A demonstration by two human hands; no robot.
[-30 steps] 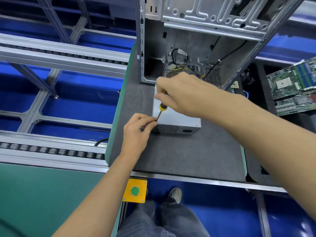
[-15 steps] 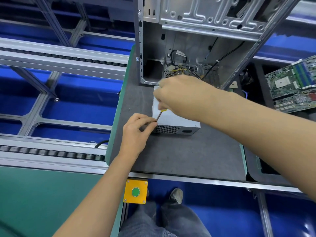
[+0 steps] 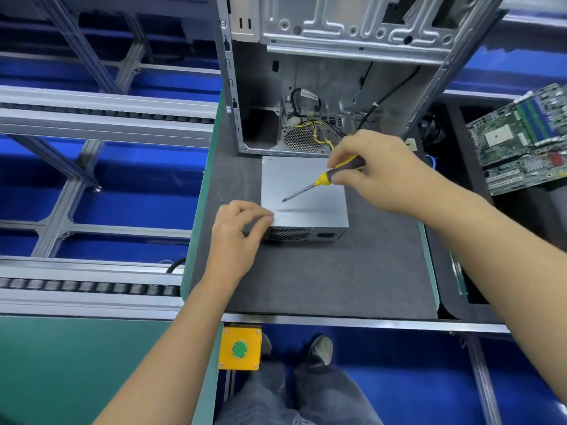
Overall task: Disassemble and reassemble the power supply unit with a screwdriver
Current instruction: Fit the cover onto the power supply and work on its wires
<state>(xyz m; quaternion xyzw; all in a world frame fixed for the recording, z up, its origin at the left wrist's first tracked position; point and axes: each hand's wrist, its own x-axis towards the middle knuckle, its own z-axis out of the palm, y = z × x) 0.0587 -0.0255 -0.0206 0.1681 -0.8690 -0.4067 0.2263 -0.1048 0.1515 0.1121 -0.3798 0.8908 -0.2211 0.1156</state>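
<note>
The left hand (image 3: pixel 237 233) is resting at the near left corner of the power supply unit (image 3: pixel 302 194), fingers curled and pinching together there; whether they are holding anything is unclear. The unit is lying mid-mat (image 3: pixel 337 280), just before the open computer case (image 3: pixel 337 72). The right hand (image 3: pixel 380 173) is gripping the screwdriver (image 3: pixel 325 179), its tip hovering over the unit's top.

Open metal computer case (image 3: pixel 352 41) standing at far end of dark grey work mat (image 3: pixel 337 277), loose cables (image 3: pixel 319 124) lying inside. Circuit boards (image 3: pixel 521 136) lying at right. Yellow box with green push button (image 3: pixel 240 349) hanging under bench edge. Roller conveyor rails (image 3: pixel 92 286) running at left.
</note>
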